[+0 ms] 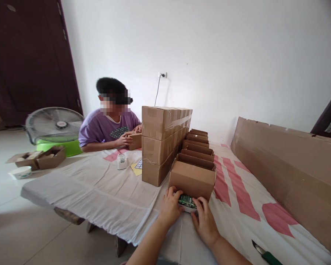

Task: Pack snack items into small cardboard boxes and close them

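Note:
Between my two hands is a small white case with a green top (pixel 188 201) that looks like a circuit board. My left hand (pixel 169 206) grips its left side, thumb and fingers curled round the edge. On the opposite side, my right hand (pixel 205 221) holds it with bent fingers. Right behind the case stands a brown cardboard box (pixel 193 176) with its flaps up. Several more open boxes (pixel 197 141) line up behind that one. To their left rises a stack of taped cardboard boxes (pixel 154 147).
Across the table, a person in a purple shirt (pixel 110 129) holds a cardboard box (pixel 135 141). A white device (pixel 122 162) and a yellow sheet (pixel 137 167) lie left of the stack. A green-handled knife (pixel 266 254) lies front right, near a long cardboard panel (pixel 287 165).

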Tool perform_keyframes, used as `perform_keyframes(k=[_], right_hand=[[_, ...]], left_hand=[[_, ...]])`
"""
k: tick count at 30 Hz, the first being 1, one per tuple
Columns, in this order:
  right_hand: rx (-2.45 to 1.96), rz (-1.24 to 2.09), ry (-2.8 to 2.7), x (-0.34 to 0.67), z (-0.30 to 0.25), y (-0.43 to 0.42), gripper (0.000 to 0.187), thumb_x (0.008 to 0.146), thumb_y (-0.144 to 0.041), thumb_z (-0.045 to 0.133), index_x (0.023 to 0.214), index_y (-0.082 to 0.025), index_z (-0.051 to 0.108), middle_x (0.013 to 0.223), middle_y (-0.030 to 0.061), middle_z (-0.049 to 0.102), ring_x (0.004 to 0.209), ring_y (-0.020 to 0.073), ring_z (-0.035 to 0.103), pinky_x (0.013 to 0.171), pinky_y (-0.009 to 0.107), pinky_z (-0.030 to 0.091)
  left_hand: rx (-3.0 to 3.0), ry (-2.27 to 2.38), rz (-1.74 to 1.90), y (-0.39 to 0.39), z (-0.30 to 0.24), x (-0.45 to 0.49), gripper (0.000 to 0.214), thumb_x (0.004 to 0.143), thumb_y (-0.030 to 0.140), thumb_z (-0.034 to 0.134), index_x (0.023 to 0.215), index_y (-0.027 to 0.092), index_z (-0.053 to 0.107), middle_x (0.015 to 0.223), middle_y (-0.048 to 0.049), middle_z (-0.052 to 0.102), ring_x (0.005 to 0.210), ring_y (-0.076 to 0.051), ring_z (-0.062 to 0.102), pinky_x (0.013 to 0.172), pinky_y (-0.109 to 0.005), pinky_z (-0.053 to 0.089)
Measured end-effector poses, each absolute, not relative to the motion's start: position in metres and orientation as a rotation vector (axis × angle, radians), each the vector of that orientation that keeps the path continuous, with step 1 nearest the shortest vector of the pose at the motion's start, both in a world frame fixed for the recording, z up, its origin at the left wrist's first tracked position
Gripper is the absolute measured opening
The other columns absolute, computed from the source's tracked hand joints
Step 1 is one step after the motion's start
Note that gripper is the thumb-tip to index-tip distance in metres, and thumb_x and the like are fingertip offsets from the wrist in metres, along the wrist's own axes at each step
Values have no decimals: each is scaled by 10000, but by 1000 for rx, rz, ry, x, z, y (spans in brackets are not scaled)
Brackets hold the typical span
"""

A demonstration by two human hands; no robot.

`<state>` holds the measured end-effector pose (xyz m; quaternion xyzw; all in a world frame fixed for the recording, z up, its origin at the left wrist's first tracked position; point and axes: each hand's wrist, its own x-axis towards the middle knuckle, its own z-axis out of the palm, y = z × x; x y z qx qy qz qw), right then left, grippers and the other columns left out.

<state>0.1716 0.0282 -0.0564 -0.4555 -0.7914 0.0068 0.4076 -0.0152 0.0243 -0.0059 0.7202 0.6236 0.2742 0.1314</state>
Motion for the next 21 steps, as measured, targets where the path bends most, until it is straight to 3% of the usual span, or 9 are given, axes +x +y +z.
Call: perform_keyframes(k=[5,9,12,17,21], right_hand=[[-1082,-43,-1890,178,-66,28,388,872,-202,560,1254,-204,489,1202,131,541,1112,277,577,935,470,539],[-1064,16,-1828,182,-57,27,234,882,-246,573,1105,-201,522,1018,90,578,925,237,608,795,399,565],[-1061,67,-1848,182,-53,25,141,895,-281,553,1005,-194,536,882,53,589,782,202,607,700,338,546],[-1062,149,-1951,180,-50,21,99,906,-281,516,901,-200,572,662,-20,564,574,152,578,560,256,486],[-1057,166,-1971,180,-47,20,102,897,-241,498,878,-203,590,699,-1,619,596,154,603,567,252,490]], left_hand=[[2047,1875,734,22,-6,-10,575,697,145,651,1263,219,580,1374,-95,459,1298,-286,405,1056,-361,328],[2048,1920,731,13,4,-5,553,715,138,645,1258,209,567,1379,-103,452,1309,-300,388,1072,-374,303],[2054,1932,733,6,11,-1,391,768,154,611,1156,195,594,1261,-101,531,1246,-280,454,1039,-360,330],[2052,1837,603,6,9,3,129,782,183,606,905,198,642,926,-55,681,887,-227,648,764,-302,441],[2049,1806,580,8,4,5,119,792,194,586,887,193,658,918,-71,704,881,-238,663,740,-302,445]])
